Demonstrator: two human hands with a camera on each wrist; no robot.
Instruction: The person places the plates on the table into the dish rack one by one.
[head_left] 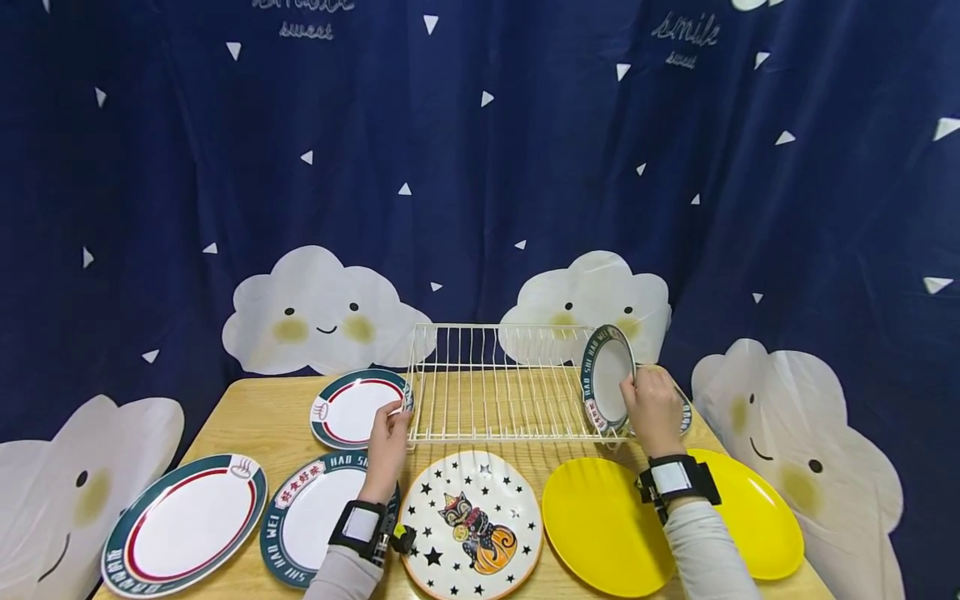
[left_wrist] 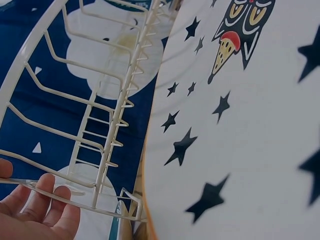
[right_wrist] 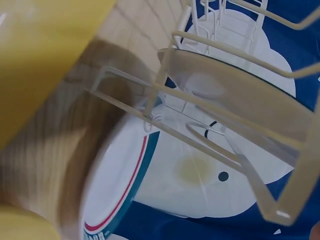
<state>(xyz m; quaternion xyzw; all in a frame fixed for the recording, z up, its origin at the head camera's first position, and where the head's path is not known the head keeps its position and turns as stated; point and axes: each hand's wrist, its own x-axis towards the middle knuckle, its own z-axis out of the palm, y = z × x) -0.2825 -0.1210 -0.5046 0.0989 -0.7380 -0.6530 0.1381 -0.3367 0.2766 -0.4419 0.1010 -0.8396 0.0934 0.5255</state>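
Observation:
A white wire dish rack stands at the back of the wooden table. My left hand grips its left end, and in the left wrist view the fingers curl round the end wire. At the rack's right end, a white plate with a green lettered rim stands on edge between the wires. My right hand pinches this plate by its right edge, thumb over the face. In the right wrist view the plate's tan-looking side shows through the wires, with only a sliver of hand at the corner.
Green-rimmed plates lie at the left, one beside the rack; another is partly hidden behind my right hand. A cat-patterned plate and two yellow plates lie in front. A blue curtain hangs behind.

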